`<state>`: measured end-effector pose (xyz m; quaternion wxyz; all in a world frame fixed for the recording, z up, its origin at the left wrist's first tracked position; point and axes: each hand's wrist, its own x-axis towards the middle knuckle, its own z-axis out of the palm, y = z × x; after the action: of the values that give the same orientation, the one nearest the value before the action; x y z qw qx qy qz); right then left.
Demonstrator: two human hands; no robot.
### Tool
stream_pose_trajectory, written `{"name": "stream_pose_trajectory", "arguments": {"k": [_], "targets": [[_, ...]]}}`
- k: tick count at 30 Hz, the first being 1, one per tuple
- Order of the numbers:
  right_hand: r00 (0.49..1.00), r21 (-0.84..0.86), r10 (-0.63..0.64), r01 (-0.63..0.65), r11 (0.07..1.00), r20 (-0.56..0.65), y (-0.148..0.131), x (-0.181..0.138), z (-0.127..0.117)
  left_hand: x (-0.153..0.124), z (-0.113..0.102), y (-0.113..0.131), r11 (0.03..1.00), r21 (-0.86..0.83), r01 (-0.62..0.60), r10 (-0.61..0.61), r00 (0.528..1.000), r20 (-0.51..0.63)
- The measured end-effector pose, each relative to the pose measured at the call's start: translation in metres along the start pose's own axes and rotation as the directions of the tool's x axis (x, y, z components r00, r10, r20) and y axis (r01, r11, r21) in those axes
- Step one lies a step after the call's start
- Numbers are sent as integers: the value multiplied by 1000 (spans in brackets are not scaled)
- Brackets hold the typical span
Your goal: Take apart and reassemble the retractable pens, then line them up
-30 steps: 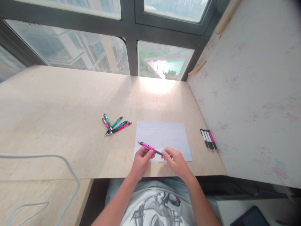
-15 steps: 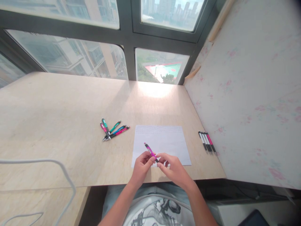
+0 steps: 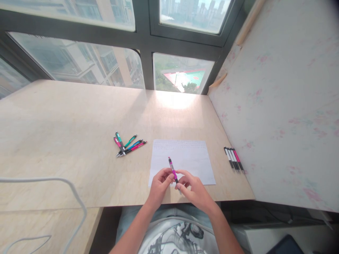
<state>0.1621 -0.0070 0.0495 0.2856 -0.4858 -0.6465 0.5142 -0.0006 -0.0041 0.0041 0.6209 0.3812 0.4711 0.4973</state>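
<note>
A purple ballpoint pen (image 3: 173, 173) with a black grip stands tilted between my hands, its clicker end up and its tip down toward me. My left hand (image 3: 161, 182) pinches the middle of its barrel. The fingers of my right hand (image 3: 191, 186) close on the pen's lower part near the black grip. Beneath and beyond the hands lies a white sheet of paper (image 3: 182, 155), with lines of small writing along its far edge.
Left of the paper lies a loose heap of several coloured pens (image 3: 129, 145). Several white pens and a pink pen (image 3: 237, 158) lie side by side near the papered wall (image 3: 286, 123). A white cable (image 3: 71, 190) curves over the table's left front.
The pen has turned more upright between my fingers. Its clicker end has shifted to the right, and its metal tip now shows below my right fingers.
</note>
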Motion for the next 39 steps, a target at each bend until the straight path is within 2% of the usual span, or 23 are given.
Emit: {"name": "stream_pose_trajectory", "arguments": {"k": [4,8,17,29,34,39], "targets": [[998,-14,39,-39,999,-44,2,-1,1,0,0,-1,1000,1,4,-4,1000,8],[997,-17,45,-46,999,-58,3,-2,1,-1,0,2,1000,29,-2,0,998,63],[998,-85,52,-55,995,-40,5,-3,2,-2,-2,0,999,30,-23,21,997,71],[998,-189,46,-54,980,-46,4,0,5,-1,2,5,999,48,19,-23,996,90],[999,-176,36,-37,984,-5,2,-1,2,0,2,6,999,43,22,-26,995,94],[994,-120,-7,-6,993,-108,0,2,-2,0,4,7,999,26,28,-30,995,91]]}}
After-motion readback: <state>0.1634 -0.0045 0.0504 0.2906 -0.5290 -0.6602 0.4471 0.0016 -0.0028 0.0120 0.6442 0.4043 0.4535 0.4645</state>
